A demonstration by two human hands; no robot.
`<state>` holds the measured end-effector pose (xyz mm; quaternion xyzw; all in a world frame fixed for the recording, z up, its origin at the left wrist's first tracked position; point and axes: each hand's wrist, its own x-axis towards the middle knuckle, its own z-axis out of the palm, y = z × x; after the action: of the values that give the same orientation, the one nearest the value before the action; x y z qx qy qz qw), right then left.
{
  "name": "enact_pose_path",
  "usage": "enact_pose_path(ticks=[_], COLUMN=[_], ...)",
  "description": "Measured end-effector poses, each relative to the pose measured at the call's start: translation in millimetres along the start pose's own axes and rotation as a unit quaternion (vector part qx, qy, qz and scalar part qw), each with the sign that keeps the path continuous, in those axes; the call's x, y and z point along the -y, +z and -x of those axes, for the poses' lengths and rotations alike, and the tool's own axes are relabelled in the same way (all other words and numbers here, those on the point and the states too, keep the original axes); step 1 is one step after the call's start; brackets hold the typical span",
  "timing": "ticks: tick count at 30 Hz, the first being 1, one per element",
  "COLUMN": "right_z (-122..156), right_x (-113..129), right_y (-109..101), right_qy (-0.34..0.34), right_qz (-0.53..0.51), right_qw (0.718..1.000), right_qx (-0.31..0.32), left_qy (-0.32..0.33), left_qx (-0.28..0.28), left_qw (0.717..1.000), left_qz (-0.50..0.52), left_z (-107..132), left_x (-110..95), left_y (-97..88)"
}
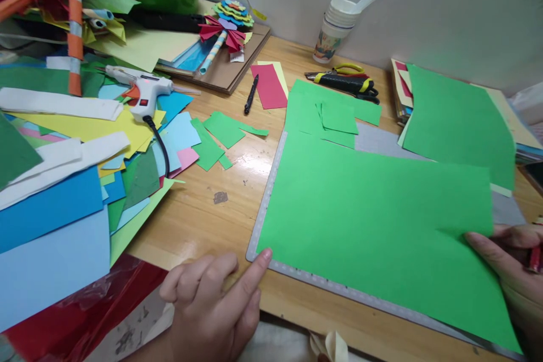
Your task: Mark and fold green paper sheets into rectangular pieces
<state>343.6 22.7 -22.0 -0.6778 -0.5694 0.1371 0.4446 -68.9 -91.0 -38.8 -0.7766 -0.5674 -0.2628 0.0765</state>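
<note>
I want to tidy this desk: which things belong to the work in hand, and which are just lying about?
Likely in use:
- large green sheet, left hand fingering its near corner, right hand gripping its edge
- grey mat beneath
- red item at the right hand, partly hidden

Likely lying about:
- glue gun
- black pen
- paper cups

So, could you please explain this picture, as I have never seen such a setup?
There is no machine here: a person works with two bare hands, filmed by a camera worn on the head, looking forward and down. The left hand has its index fingertip at the near left corner of a large green sheet; the right hand grips its right edge. The sheet lies over a grey mat on a wooden table. Also there: green scraps, a black pen and a glue gun.
</note>
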Motion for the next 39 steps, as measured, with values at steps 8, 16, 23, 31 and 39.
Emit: enact_pose_path(ticks=[8, 16, 23, 31, 39], right_z=[0.4, -0.8, 1.3, 1.9, 1.9], right_x=[-1.9, -0.4, 0.3, 3.1, 7.2], right_y=[-1.3, 0.9, -0.7, -3.2, -3.5], right_qy=[0.006, -0.004, 0.014, 0.080, 0.082], right_qz=[-0.010, -0.009, 0.004, -0.001, -0.014], right_qw=[1.000, 1.000, 1.000, 0.997, 0.996], right_qx=[-0.002, -0.022, -0.016, 0.011, 0.020], left_qy=[-0.029, -0.107, -0.107, -0.101, -0.039], left_qx=[-0.016, -0.052, -0.057, -0.064, -0.023], left_qw=[0.999, 0.991, 0.990, 0.990, 0.998], left_qz=[0.029, 0.065, 0.078, 0.077, 0.047], left_z=[-2.3, -0.9, -5.5, -10.1, -6.1], left_x=[-6.4, -17.6, -16.4, -17.8, -7.5], left_y=[1.1, 5.0, 4.4, 2.9, -0.5])
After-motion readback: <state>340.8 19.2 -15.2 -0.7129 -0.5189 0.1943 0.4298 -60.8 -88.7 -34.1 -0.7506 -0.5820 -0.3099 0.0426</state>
